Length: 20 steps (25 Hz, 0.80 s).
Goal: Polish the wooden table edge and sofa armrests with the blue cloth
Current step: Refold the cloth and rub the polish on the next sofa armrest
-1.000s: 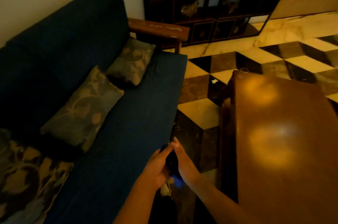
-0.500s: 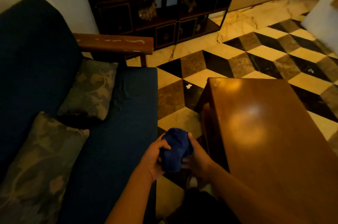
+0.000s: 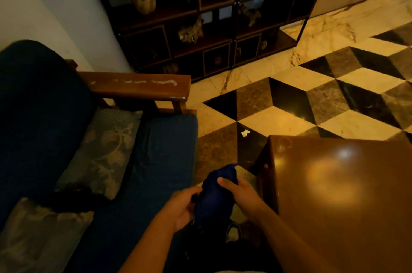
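Bunching the cloth (image 3: pixel 215 192) between both hands is the step in hand, and neither wood surface is being touched. The left hand (image 3: pixel 181 204) curls round the cloth's left side; the right hand (image 3: pixel 239 193) grips from the right, its thumb laid across the top. The cloth hangs over the floor gap, just left of the table (image 3: pixel 347 201), near its left edge, with the sofa (image 3: pixel 160 156) on the far side of the gap. To do this well, I would fold the cloth into a firm flat pad with a smooth face outward, so it glides on the wood instead of dragging loose corners, then pass it to one hand. The table's left edge is nearest and looks the sensible place to start, with long strokes along the rim. Further from the table, past the sofa seat, the armrest (image 3: pixel 136 89) shows pale streaks along its top, which will likely need firmer rubbing. Beyond it stands a dark cabinet (image 3: pixel 200 18).
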Tool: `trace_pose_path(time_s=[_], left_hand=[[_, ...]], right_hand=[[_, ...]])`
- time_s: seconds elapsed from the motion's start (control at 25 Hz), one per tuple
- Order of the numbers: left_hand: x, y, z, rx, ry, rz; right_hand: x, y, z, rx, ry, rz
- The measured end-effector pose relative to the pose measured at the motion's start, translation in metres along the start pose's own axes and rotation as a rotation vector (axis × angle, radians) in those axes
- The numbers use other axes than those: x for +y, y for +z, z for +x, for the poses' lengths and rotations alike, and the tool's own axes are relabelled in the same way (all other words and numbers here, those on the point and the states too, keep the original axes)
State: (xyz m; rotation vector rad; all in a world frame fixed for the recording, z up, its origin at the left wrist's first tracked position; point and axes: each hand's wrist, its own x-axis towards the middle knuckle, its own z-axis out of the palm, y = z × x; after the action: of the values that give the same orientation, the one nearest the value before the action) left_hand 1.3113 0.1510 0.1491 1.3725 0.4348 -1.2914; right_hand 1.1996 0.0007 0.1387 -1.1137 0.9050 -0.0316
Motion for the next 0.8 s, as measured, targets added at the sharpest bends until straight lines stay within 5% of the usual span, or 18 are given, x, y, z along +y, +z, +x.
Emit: trace_pose_path(time_s=[0.12, 0.36, 0.6, 0.8], left_hand=[[0.040, 0.027, 0.025, -0.090, -0.153, -0.096], [0.124, 0.053, 0.105, -0.063, -0.111, -0.354], [0.255, 0.050, 0.208, 0.171, -0.027, -0.368], [0.344, 0.032, 0.264, 0.287, 0.121, -0.291]], right_hand=[[-0.063, -0.006, 0.040, -0.094, 0.014, -0.091], [-0.145, 0.016, 0.159, -0.136, 0.058, -0.166], [-0.225, 0.037, 0.314, -0.047, 0.010, -0.406], [-0.288, 0.065, 0.417, -0.168, 0.080, -0.769]])
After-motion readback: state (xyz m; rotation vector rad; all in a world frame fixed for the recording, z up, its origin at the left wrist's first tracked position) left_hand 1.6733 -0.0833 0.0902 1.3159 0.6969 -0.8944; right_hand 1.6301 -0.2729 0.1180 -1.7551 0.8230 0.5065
